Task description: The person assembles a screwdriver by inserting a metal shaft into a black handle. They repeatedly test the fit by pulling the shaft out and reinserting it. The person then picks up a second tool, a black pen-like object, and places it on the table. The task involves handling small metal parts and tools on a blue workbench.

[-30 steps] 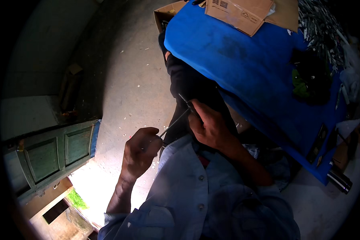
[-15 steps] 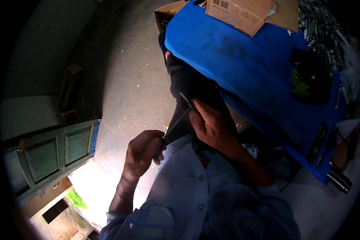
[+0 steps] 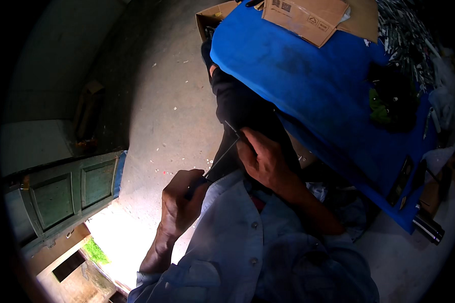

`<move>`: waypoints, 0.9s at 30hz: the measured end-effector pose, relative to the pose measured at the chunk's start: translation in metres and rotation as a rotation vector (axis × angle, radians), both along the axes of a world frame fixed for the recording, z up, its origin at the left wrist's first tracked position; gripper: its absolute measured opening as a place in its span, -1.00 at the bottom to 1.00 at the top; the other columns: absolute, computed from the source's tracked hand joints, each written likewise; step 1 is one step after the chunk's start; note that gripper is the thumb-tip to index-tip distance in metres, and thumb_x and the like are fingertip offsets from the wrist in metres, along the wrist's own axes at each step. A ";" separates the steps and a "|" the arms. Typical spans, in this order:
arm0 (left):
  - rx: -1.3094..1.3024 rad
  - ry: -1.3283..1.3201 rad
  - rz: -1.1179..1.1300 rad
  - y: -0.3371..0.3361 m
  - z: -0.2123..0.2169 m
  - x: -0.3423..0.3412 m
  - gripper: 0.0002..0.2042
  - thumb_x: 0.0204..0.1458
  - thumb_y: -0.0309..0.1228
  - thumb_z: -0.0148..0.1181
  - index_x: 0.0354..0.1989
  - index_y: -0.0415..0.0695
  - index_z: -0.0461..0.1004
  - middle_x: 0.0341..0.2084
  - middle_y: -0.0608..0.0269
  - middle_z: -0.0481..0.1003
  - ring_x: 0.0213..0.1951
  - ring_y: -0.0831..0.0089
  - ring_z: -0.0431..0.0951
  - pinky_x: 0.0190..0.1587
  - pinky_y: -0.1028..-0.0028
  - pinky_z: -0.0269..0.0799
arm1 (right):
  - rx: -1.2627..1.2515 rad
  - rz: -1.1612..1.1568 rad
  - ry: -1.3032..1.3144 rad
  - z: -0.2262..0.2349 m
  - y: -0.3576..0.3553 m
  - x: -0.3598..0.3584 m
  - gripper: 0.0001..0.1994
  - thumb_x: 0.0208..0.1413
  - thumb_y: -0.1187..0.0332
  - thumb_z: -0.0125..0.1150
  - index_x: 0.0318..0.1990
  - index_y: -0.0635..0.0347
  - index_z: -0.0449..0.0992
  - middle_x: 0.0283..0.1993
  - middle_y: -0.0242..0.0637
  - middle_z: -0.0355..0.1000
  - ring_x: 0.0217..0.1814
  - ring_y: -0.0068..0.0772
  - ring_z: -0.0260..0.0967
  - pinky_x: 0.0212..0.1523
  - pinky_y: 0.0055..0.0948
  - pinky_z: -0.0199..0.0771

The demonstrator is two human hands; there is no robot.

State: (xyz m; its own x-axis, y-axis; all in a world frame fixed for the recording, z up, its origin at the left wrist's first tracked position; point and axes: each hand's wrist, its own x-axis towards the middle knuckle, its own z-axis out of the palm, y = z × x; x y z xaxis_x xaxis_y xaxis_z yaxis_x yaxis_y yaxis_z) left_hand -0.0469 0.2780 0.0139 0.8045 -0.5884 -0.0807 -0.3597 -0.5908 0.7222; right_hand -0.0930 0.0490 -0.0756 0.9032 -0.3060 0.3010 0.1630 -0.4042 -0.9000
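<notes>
- Blue cloth (image 3: 298,76), matte, creased along its edge and darkly smudged in the middle, covers the work surface to the person's right.
- Bare grey concrete floor (image 3: 172,111) spreads on the left, flecked with small pale scraps; strong light whitens it near the green panelled door (image 3: 60,197), whose two recessed rectangles show.
- Flat brown cardboard (image 3: 308,20) lies at the far edge of the cloth; an open carton (image 3: 207,25) stands just beyond its left corner.
- A tangled heap of thin grey strips (image 3: 409,45) sits at the far right, near a dark and green bundle (image 3: 384,103) and crumpled clear plastic (image 3: 446,101).
- A glossy dark cylinder (image 3: 428,230) rests by the near right corner of the cloth.
- The person wears a faded blue buttoned shirt (image 3: 232,242) and black trousers (image 3: 253,108).
- The slim straight rod (image 3: 222,160) looks metallic and runs slantwise above the lap, between the two hands.
- The left hand (image 3: 179,197) is curled around the rod's dark bluish handle (image 3: 191,191).
- The right hand (image 3: 263,156) pinches a small, dark, narrow piece (image 3: 231,127) that meets the rod's far end; its details are too small to tell.
</notes>
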 end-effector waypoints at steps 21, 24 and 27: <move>-0.089 0.363 0.178 0.005 -0.005 0.001 -0.68 0.08 -0.64 0.31 0.03 -0.36 0.50 -0.31 0.10 0.61 -0.40 0.48 0.63 -0.42 0.54 0.57 | -0.026 -0.006 0.016 0.000 0.001 0.000 -0.75 0.18 0.48 0.26 -0.02 0.38 0.47 -0.36 0.07 0.43 -0.34 0.17 0.47 -0.39 -0.09 0.47; -0.156 0.517 0.209 0.006 -0.004 0.002 -0.69 0.21 -0.48 0.25 0.07 -0.38 0.48 -0.31 0.08 0.62 -0.39 0.47 0.64 -0.38 0.52 0.58 | -0.026 -0.010 -0.002 -0.003 0.001 0.000 -0.75 0.18 0.49 0.27 -0.02 0.38 0.48 -0.37 0.07 0.43 -0.35 0.17 0.47 -0.40 -0.09 0.47; -0.306 0.775 0.191 0.008 -0.001 0.010 -0.60 0.32 -0.27 0.13 0.11 -0.40 0.45 -0.34 0.07 0.62 -0.41 0.47 0.63 -0.36 0.51 0.58 | -0.027 -0.004 0.011 -0.001 0.000 0.000 -0.76 0.19 0.49 0.26 -0.02 0.38 0.48 -0.36 0.07 0.43 -0.35 0.17 0.47 -0.40 -0.09 0.47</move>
State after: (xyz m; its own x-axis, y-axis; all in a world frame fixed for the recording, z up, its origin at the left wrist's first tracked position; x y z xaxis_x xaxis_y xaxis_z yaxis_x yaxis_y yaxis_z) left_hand -0.0369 0.2862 0.0125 0.6758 -0.5336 -0.5085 0.3876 -0.3295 0.8609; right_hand -0.0932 0.0493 -0.0768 0.9052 -0.3013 0.2997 0.1518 -0.4294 -0.8903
